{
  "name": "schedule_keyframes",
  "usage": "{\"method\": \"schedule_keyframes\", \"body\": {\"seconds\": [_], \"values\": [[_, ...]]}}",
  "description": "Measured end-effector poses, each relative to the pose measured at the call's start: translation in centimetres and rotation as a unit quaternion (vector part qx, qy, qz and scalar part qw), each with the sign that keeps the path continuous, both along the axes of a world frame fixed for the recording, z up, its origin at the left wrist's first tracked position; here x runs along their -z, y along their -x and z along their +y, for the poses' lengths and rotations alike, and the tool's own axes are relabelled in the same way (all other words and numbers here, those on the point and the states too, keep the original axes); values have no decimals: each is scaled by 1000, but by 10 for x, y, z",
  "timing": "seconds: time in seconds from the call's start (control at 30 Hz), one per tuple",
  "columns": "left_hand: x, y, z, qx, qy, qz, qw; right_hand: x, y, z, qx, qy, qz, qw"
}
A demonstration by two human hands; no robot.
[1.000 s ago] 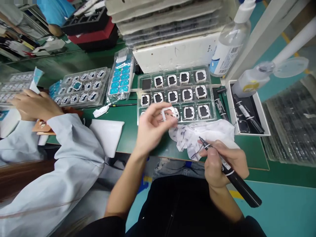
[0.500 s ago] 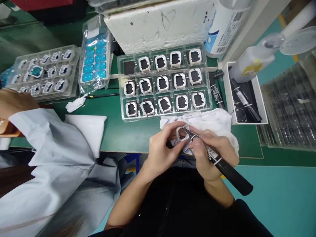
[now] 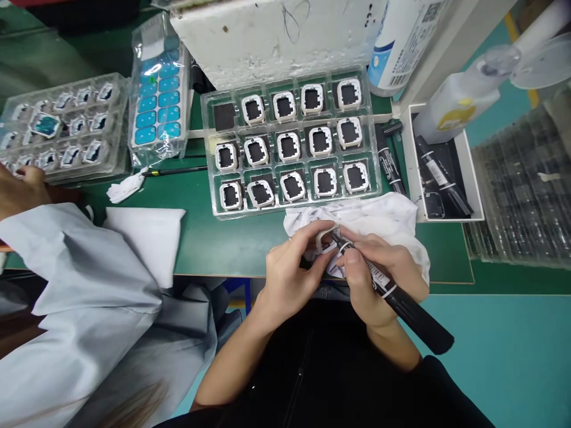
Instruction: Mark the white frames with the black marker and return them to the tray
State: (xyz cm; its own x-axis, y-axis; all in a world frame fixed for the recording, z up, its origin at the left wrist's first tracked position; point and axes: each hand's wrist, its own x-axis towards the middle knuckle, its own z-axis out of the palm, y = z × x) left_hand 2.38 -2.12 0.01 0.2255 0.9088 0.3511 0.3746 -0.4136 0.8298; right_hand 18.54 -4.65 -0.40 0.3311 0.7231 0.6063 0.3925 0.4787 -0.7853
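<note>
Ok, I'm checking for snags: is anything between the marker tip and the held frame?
Nothing visible: the marker in the right hand points at the white frame in the left hand; the cloth shows behind them.

The head camera looks forward and down from close above, left hand (image 3: 289, 273) at six o'clock, tray (image 3: 267, 208) at twelve.

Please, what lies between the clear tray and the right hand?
In the head view, a crumpled white cloth lies between the tray and the right hand.
</note>
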Motion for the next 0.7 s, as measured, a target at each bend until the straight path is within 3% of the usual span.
{"method": "schedule_keyframes", "body": {"seconds": [0.4, 0.6, 0.7], "values": [[-1, -2, 0, -14, -35, 53, 998, -5, -1, 2, 15, -1, -34, 999], [0, -3, -2, -15, -44, 64, 997, -12, -3, 6, 16, -43, -115, 992], [0, -4, -2, -17, -49, 57, 997, -13, -2, 8, 22, -45, -107, 993]]}}
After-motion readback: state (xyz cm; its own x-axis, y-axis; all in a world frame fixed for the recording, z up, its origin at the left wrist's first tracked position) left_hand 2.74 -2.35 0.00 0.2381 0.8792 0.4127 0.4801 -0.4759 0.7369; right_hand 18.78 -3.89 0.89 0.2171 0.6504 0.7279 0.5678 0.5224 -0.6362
